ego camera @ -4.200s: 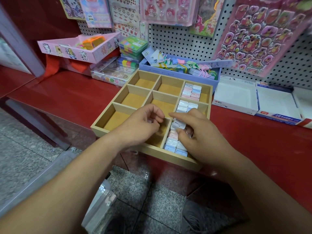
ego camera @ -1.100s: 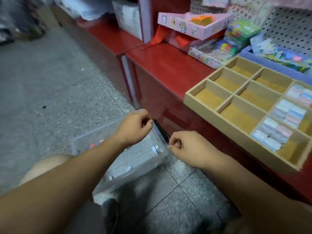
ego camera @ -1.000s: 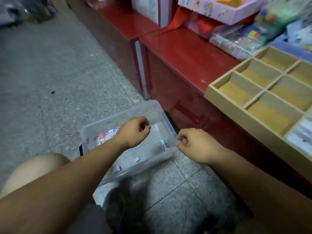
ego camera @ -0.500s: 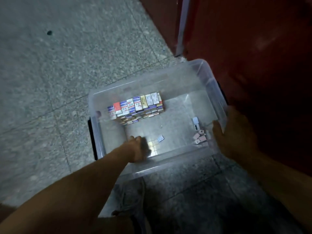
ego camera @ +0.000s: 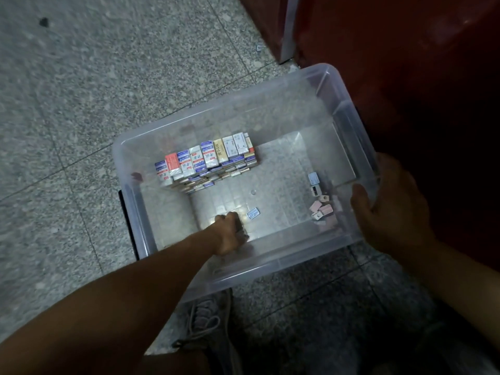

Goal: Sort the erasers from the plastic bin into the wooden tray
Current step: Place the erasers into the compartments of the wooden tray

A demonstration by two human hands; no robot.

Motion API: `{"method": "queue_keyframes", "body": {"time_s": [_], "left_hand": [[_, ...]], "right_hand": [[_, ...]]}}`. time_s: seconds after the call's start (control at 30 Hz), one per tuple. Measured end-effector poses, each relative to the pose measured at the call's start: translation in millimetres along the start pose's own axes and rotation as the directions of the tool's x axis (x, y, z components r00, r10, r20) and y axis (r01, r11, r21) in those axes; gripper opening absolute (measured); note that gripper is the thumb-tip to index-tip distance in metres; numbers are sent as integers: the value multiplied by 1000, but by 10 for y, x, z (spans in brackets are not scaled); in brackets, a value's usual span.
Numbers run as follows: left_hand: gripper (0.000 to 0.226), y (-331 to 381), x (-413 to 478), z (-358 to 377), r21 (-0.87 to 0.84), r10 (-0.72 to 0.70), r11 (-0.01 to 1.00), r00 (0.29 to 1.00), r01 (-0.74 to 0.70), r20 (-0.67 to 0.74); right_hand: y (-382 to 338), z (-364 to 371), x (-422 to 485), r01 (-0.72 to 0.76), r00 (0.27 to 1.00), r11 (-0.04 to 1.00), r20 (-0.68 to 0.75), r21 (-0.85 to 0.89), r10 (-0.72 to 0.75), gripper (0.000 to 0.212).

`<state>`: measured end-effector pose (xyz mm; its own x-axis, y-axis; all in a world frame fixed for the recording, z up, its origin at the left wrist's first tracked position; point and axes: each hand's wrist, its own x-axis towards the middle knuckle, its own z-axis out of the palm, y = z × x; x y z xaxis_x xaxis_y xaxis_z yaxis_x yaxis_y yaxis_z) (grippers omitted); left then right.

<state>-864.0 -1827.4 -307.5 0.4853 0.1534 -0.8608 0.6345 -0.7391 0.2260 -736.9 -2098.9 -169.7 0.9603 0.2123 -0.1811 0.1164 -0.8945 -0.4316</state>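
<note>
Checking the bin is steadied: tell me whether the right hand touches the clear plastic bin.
Touching. The head view shows the right hand gripping the clear plastic bin at its right rim, thumb inside.

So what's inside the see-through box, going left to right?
Tidy block of stacked paper-wrapped erasers → loose heap of small pink and blue erasers → right hand gripping the clear plastic bin rim.

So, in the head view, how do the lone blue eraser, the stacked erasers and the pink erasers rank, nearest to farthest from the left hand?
1. Lone blue eraser, right of the left hand.
2. Stacked erasers, at the far wall of the plastic bin.
3. Pink erasers, right corner.
</note>
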Motion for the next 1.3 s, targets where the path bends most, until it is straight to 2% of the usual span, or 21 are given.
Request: {"method": "queue_keyframes", "body": {"time_s": [0.1,0.2,0.33,0.47,0.6,0.7,0.77,0.83,0.93,1.03,1.17,1.3], "left_hand": [[50,200,55,52,-110,9,994,1000,-12,-21],[66,421,138,101,-118,20,993,999,-24,-41],[61,746,231,119,-114,139,983,989,-145,-59],[66,1059,270,133,-99,228,968,973,-230,-36],[56,1242,323,149,-104,319,942,948,-319,-21],[62,1242,333,83,-7,362,932,928,-364,-86],[76,1221,342,43,141,384,922,897,-360,-219],[86,1222,384,41,176,460,888,835,-425,-302],[99,1300,517,50,153,569,821,768,-550,-295],[106,1426,597,92,171,614,789,746,-591,-256],[99,1535,645,246,275,636,771,721,-575,-275],[80,1620,685,227,229,607,795,736,-562,-299]], "right_hand": [[35,31,10,22,999,1000,-26,20,-22,70],[99,64,35,48,998,998,-29,46,-47,70],[159,96,39,78,996,994,-43,74,-75,72],[151,107,35,83,996,992,-44,93,-79,70],[177,118,36,97,994,989,-59,111,-91,71],[186,110,31,97,994,988,-63,116,-90,72],[193,108,30,98,994,988,-63,122,-91,72],[196,109,32,91,995,986,-56,136,-85,72],[208,117,37,83,996,986,-51,142,-76,72],[205,116,29,114,992,985,-69,129,-105,73],[225,123,44,127,990,985,-78,115,-119,72],[247,136,46,139,988,982,-84,131,-128,70]]}}
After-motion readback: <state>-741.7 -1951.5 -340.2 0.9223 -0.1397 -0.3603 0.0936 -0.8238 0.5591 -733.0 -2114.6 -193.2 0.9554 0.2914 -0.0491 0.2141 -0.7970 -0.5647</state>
